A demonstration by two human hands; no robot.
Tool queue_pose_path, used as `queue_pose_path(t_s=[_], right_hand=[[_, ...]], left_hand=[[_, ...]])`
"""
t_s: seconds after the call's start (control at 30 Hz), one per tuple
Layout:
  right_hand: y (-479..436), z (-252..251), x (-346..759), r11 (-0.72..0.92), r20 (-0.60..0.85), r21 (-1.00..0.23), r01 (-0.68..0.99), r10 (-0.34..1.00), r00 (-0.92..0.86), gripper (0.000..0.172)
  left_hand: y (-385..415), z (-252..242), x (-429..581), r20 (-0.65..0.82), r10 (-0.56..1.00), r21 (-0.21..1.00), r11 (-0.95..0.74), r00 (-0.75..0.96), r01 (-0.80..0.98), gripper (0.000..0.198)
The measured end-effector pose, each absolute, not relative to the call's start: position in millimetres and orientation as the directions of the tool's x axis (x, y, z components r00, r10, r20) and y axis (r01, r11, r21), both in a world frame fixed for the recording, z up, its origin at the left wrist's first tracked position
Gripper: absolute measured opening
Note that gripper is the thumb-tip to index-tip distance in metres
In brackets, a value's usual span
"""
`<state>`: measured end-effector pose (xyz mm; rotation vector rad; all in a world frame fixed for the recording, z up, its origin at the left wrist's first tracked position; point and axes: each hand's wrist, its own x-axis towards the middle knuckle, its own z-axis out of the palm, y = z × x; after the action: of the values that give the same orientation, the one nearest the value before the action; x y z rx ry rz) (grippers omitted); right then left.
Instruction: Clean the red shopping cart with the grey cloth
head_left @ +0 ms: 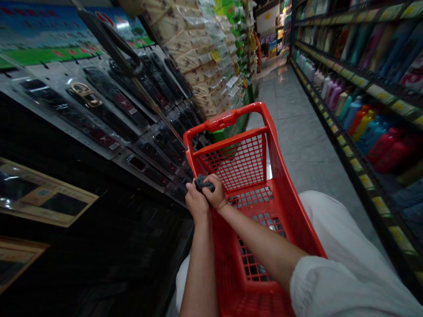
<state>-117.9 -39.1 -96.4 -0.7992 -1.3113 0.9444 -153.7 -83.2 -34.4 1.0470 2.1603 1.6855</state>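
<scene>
So, lumpy matte-grey item [200, 180] held between left hand [198, 204] and right hand [216, 193]

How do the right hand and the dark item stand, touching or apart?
Touching: the head view shows the right hand curled over the dark item.

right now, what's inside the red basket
Inside the red basket I can make out only its gridded bottom and mesh end panel. The right forearm crosses over, hiding part of the bottom; anything beneath it can't be seen.
</scene>
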Motion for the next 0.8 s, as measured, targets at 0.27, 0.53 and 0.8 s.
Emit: queue_pose_path(t_s=[0.27,0.53,0.8], right_hand=[[-38.9,-165.2,-100.4,-0.253,-0.258,-0.931,0.263,0.966,0.018,0.019],[-15.8,-118.3,-134.7,0.304,0.309,-0.916,-0.263,0.951,0.022,0.033],[-34.5,-208.8,-135.3,-0.163,-0.163,-0.981,-0.103,0.987,-0.009,0.035]], left_hand=[[-82.3,-41.2,-153.9,0.231,0.682,0.947,0.004,-0.694,0.320,0.063],[-79.9,-41.6,-156.0,0.251,0.697,0.927,0.026,-0.672,0.374,0.063],[-81.2,-42.7,-155.5,0.217,0.681,0.944,0.036,-0.699,0.328,0.067]])
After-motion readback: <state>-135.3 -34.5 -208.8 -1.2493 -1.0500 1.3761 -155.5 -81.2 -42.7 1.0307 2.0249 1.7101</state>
